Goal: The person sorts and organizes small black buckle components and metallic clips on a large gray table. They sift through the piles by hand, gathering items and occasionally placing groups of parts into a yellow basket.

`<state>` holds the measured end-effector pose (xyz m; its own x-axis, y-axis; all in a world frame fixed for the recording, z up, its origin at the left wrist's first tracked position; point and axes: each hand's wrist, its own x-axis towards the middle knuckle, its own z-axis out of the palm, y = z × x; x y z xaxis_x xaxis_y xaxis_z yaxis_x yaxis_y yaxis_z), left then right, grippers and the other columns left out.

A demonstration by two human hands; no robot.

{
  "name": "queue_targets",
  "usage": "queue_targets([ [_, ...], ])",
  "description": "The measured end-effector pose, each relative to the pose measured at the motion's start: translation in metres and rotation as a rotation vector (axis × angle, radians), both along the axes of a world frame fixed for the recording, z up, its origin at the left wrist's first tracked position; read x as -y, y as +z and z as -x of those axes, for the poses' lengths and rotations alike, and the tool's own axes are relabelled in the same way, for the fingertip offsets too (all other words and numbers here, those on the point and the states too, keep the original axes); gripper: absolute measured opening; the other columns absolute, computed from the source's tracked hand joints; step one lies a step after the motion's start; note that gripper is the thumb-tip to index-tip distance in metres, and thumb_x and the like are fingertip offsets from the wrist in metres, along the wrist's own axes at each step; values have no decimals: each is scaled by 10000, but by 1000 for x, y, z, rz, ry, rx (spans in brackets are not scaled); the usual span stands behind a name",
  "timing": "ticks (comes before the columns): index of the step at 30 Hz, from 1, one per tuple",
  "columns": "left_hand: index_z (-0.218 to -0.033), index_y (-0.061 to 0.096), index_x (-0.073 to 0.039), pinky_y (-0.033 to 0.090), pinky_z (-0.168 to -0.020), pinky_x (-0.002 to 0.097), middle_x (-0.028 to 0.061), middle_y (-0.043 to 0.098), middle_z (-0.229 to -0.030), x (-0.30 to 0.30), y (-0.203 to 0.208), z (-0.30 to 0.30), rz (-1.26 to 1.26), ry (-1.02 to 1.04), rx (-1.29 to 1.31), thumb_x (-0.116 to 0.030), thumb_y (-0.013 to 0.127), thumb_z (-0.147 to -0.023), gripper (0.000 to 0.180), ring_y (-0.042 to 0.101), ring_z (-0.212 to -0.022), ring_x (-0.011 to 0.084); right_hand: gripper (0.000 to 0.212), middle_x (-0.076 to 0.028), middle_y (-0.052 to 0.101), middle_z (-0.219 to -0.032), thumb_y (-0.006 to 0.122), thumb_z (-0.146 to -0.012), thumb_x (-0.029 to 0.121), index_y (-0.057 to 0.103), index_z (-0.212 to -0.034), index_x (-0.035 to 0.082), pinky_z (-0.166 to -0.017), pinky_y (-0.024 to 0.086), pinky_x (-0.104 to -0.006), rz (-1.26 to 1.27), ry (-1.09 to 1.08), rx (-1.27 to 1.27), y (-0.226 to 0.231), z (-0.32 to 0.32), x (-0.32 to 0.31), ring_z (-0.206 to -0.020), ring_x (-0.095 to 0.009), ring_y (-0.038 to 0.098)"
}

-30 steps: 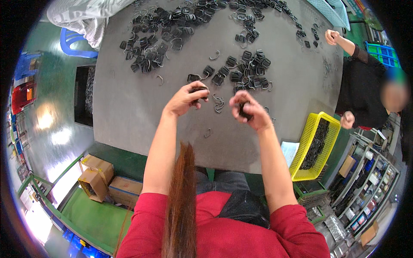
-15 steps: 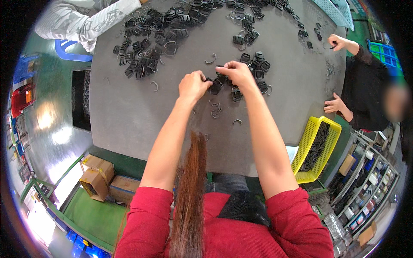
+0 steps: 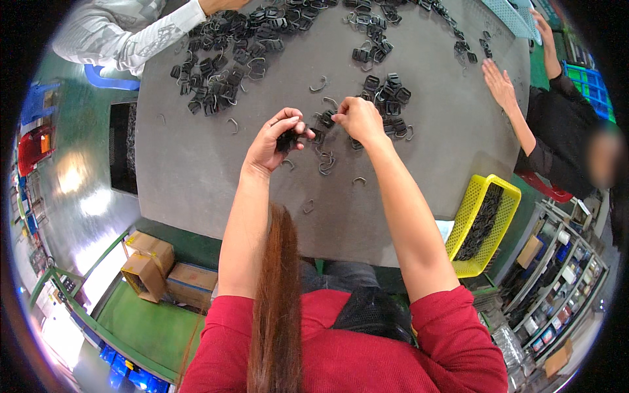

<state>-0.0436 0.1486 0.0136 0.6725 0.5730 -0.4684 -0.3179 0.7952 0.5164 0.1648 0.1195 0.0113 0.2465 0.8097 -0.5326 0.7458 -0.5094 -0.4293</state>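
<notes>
So this is a parts-assembly bench, big grey table (image 3: 196, 177) covered in little black plastic buckle pieces and bent wire clips. The left hand (image 3: 274, 141) is curled snugly around a small black buckle piece (image 3: 287, 139), thumb and fingers pinched on it, held just above the table surface near the middle. The right hand (image 3: 357, 119) is right beside it, fingertips pinched narrow like it's got one of the wire clips, but honestly I can't tell if there's anything between them, too small to see. Looks to me like the fitting step: getting a clip lined up with the buckle piece. The hands are close but not quite touching, so I'd guess the next bit needs the two brought together carefully with the clip ends aimed at the right slots, then a squeeze. Loose wire clips (image 3: 325, 162) lie on the table just near of the hands, and a small heap of black buckles (image 3: 386, 98) sits just beyond the right hand. A much bigger pile (image 3: 229, 59) is spread at the far left, where another person's white sleeve (image 3: 124, 36) reaches in. On the right, someone in a black top has a flat hand (image 3: 498, 82) on the table. A yellow perforated basket (image 3: 475, 226) of dark parts hangs off the near right edge.
</notes>
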Motion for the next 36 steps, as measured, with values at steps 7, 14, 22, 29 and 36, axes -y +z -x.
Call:
queue_targets([
  [7,-1213,493,-40,485,-571,211,45,612,-1021,24,-3,14,45,190,3,-80,582,-836,390,595,-888,169,357,-133,645,-827,754,-694,274,580,-897,38,-708,472,-417,-177,-32,71,-1,11,15,-856,-316,621],
  [14,-922,610,-49,423,-498,209,-36,575,-708,33,-16,14,-137,47,-699,-218,667,-818,206,548,-624,79,288,-144,647,-805,745,-716,232,572,-814,23,-653,491,-374,-104,5,-8,-2,23,7,-806,-275,636],
  [22,-948,561,-42,473,-666,369,132,635,-802,58,-19,-46,-955,-138,-1461,-343,723,-717,412,621,-770,280,215,8,567,-647,756,-718,179,566,-736,79,-465,399,-230,66,-421,-626,17,-17,38,-577,-81,533],
  [29,-936,593,-65,475,-528,248,34,622,-791,39,13,47,-121,-280,-228,-197,671,-796,208,615,-718,140,182,12,565,-781,725,-740,131,546,-772,122,-514,387,-218,141,-515,-1183,27,-44,64,-697,-63,524],
  [36,-961,547,-92,500,-539,233,38,592,-869,49,20,101,-86,22,-272,-261,582,-881,190,612,-827,156,175,20,529,-737,732,-724,107,564,-771,106,-484,348,-209,154,-412,-804,27,-24,44,-652,-51,468],
])
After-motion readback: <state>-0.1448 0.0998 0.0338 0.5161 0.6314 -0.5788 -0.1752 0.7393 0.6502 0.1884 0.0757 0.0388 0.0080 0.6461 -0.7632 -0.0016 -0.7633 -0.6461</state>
